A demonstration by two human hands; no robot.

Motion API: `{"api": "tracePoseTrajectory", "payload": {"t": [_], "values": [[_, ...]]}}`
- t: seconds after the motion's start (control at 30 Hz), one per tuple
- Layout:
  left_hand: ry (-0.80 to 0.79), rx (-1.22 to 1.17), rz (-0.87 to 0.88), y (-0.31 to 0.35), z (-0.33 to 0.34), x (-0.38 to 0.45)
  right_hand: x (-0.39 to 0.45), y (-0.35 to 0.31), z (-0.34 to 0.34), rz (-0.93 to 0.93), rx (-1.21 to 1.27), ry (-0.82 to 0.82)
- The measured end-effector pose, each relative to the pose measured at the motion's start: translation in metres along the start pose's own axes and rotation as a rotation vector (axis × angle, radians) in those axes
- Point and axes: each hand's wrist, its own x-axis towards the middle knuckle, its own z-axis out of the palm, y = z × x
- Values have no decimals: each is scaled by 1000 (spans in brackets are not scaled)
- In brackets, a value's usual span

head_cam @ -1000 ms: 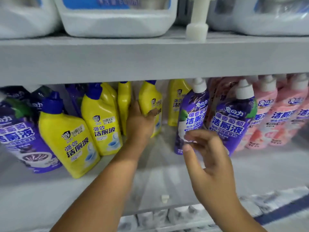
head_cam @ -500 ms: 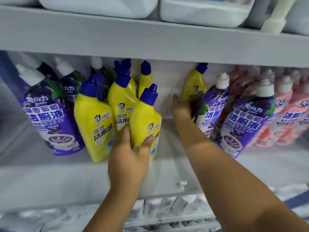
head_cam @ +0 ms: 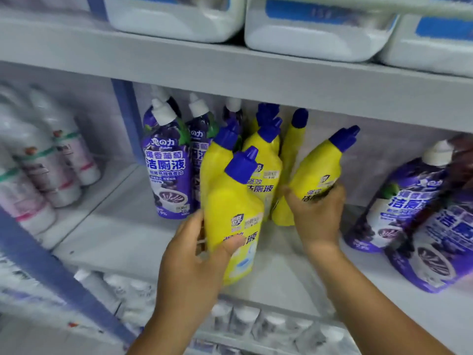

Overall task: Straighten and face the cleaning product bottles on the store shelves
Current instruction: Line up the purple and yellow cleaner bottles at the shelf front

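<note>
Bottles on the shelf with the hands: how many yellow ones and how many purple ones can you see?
Yellow bottles: 6, counted by their blue caps; the left hand and the right hand hold 1 each.
Purple bottles: 6, with 4 left of the yellow ones and 2 at the right.
Total: 12 that I can make out; more may hide behind.

Single head view: looks forward and down, close on middle shelf (head_cam: 122,242), tilted clockwise.

You are in a shop: grey shelves (head_cam: 230,75) carry rows of identical yellow bottles (head_cam: 266,162), purple bottles (head_cam: 169,170) and white jugs (head_cam: 314,39), labels outward.
</note>
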Motion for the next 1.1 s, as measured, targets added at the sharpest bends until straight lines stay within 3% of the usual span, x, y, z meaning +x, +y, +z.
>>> {"api": "tracePoseTrajectory", "payload": {"t": [0.13, 0.33, 0.83, 1.1], "values": [[198, 96, 18, 1, -61, 12, -52, -40, -3, -82, 158, -185], [413, 166, 58, -22, -110, 54, -123, -62, 38, -77, 9, -399], [468, 286, 107, -57, -140, 136, -157, -74, 85, -212, -263, -359], [369, 302, 60, -49, -131, 182, -166, -103, 116, -193, -279, -514]]}}
